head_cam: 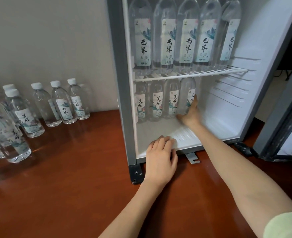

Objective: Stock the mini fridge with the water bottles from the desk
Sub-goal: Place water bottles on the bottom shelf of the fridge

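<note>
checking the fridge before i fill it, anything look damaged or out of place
A grey metal bracket pokes out from under the fridge, and paint on the open door edge looks chipped.

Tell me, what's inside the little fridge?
Five bottles stand on the wire shelf, four below; the right hand grips the rightmost bottle. Lower caps hide behind the shelf; anything behind them is covered.

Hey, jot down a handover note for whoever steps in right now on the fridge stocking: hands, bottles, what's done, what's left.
Left hand: rests open on the mini fridge floor's front edge.
Right hand: grips the fourth lower bottle, at the right end of its row.
Done: five upper bottles on the wire shelf, four below.
Left: the desk bottles stand on the desk, left of the fridge; lower space remains on the right.
</note>
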`<state>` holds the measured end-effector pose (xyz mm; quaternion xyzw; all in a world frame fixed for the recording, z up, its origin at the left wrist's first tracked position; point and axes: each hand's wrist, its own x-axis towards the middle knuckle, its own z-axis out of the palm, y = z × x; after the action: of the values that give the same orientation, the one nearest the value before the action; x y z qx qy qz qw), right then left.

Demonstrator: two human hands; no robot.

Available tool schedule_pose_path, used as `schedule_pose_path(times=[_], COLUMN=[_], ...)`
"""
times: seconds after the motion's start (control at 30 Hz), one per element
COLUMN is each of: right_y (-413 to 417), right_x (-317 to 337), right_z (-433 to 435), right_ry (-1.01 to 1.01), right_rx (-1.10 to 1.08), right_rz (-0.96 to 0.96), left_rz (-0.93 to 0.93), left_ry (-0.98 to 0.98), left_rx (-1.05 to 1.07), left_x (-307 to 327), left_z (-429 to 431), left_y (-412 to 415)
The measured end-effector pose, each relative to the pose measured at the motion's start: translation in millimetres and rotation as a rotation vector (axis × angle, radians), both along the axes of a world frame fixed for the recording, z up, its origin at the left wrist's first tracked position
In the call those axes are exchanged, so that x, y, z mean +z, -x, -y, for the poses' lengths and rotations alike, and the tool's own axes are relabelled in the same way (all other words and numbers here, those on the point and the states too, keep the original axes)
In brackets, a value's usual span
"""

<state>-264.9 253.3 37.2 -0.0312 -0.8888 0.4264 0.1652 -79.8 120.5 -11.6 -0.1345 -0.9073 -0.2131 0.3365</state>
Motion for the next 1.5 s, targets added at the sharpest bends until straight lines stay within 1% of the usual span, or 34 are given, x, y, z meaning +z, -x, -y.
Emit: schedule_pose_path(times=[0.13, 0.37, 0.57, 0.73, 0.83, 1.0, 1.07, 1.13, 1.17, 1.27, 1.3, 1.43, 1.5], right_y=[2.0, 2.9, 4.2, 3.8, 3.1, -9.1, -21.2, -38.5, -48.1, -79.6, -91.5, -151.6, -185.9], right_x=[1.2, -2.8, -3.2, -3.3, -2.2, -1.6, -2.1, -3.1, -4.6, -9.6, -10.0, -10.2, -12.6], right_z=[1.3, 2.0, 2.7, 2.5, 2.2, -2.4, -5.9, -7.5, -8.3, -8.5, -7.4, 3.4, 16.1], right_ry=[-0.038, -0.023, -0.08, -0.079, -0.013, 0.288, 0.329, 0.305, 0.253, -0.001, -0.008, 0.27, 0.334], right_rx=[0.028, -0.009, -0.001, 0.001, 0.017, -0.018, 0.007, 0.042, 0.055, 0.08, 0.103, 0.243, 0.31], right_rz=[0.038, 0.029, 0.007, 0.009, -0.004, -0.029, -0.01, -0.001, 0.009, 0.086, 0.089, -0.013, -0.081], left_rz=[0.004, 0.006, 0.011, 0.027, 0.018, 0.014, 0.023, 0.046, 0.061, 0.082, 0.083, 0.058, 0.042], left_ry=[0.008, 0.006, 0.003, 0.004, 0.002, 0.003, -0.01, -0.041, -0.061, -0.1, -0.107, -0.189, -0.228], left_rx=[0.009, -0.001, -0.001, 0.0, -0.003, -0.01, -0.02, -0.04, -0.049, -0.069, -0.08, -0.131, -0.107], left_x=[0.2, -0.8, -0.2, 0.0, -0.1, -0.7, -0.1, 2.0, 3.1, 4.1, 3.8, 2.0, 2.2], left_z=[0.0, -0.1, 0.4, 0.2, 0.4, 1.3, 2.4, 3.3, 4.0, 6.7, 8.2, 23.2, 38.4], left_y=[0.6, 0.5, 0.6, 0.8, 1.1, 0.2, -2.9, -8.5, -12.6, -31.0, -38.9, -75.1, -90.9])
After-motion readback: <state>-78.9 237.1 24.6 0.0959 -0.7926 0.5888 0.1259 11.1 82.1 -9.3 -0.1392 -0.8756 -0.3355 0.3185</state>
